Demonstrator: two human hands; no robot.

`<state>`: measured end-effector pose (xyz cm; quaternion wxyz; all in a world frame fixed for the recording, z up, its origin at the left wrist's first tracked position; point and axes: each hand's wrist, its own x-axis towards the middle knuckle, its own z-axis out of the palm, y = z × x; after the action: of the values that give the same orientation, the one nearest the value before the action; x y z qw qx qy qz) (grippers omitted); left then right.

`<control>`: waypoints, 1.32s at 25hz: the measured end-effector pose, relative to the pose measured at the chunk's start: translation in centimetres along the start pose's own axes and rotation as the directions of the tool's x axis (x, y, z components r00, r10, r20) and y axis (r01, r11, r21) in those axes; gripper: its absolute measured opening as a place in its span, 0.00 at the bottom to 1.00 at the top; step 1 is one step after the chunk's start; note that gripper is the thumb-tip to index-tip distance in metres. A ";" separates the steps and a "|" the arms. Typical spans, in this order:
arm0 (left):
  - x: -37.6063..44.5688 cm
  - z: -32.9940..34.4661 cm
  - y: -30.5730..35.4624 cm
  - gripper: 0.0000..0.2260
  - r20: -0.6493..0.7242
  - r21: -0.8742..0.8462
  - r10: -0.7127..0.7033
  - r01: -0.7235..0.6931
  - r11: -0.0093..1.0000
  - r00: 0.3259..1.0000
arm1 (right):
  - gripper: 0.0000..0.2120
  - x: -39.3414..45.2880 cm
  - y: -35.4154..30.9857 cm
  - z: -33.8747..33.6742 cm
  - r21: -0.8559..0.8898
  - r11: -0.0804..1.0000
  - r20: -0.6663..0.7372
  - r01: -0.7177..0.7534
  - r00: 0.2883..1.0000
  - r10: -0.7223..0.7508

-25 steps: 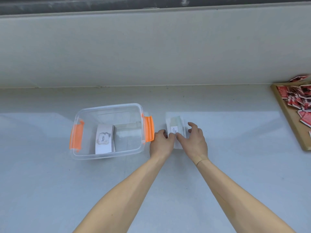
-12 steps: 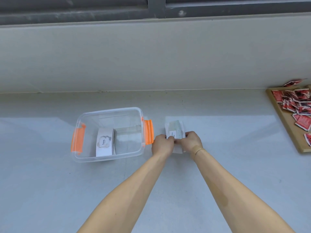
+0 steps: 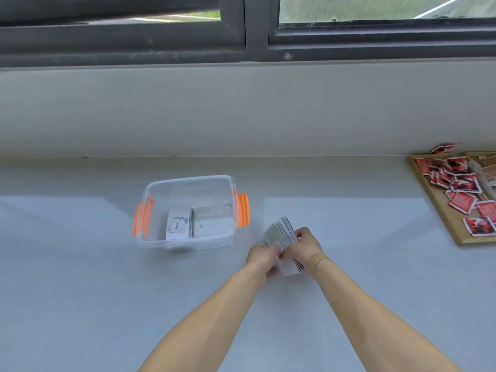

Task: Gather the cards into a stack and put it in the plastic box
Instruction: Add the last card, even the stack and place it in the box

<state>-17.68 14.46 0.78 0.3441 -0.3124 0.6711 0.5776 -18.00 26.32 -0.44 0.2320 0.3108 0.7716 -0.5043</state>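
White cards (image 3: 285,238), gathered into a stack with dark edges showing along its side, sit tilted on edge between both hands, off the grey tabletop (image 3: 80,304) or just touching it; which one cannot be told. The left hand (image 3: 261,258) closes its fingers on the near left corner of the stack, and the right hand (image 3: 306,245) curls over the right side, fingers wrapped round the edge, so both hands have hold of the same bundle. A tan plaster (image 3: 317,257) crosses the right wrist. Both forearms are bare and reach in from the bottom of the view.

To the left of the hands, near but apart from them, stands a clear plastic box (image 3: 188,181) with an orange clip (image 3: 243,209) on its right end and another orange clip (image 3: 142,220) on its left end. It has no lid on. Inside, toward the left half, lies a second stack of cards (image 3: 179,224), flat on the bottom, its top card printed with the word "love".

Well apart at the far right edge of the table lies a wooden tray (image 3: 442,210) holding a loose heap of red packets (image 3: 461,191). Behind the table runs a pale wall (image 3: 241,111), and above it a dark window frame (image 3: 257,36).
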 end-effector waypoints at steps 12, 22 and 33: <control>-5.4 -7.7 -10.4 0.38 0.139 0.522 0.416 -0.424 0.740 0.899 | 0.23 -10.0 6.9 3.7 -0.673 0.595 0.199 0.439 0.883 -0.426; -7.8 -12.0 -15.4 0.19 0.148 0.704 0.596 -0.507 0.497 0.789 | 0.24 -13.3 7.9 6.1 -0.647 0.304 0.420 0.699 0.659 -0.624; -5.7 -11.5 -16.3 0.17 0.163 0.897 0.661 -0.389 0.210 0.732 | 0.16 -12.8 9.2 8.0 -0.764 0.084 0.446 0.640 0.617 -0.648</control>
<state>-2.27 0.96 -2.55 0.1444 0.0968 0.9705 0.1669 -2.08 18.50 -0.78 0.1075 -0.2266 0.9653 -0.0730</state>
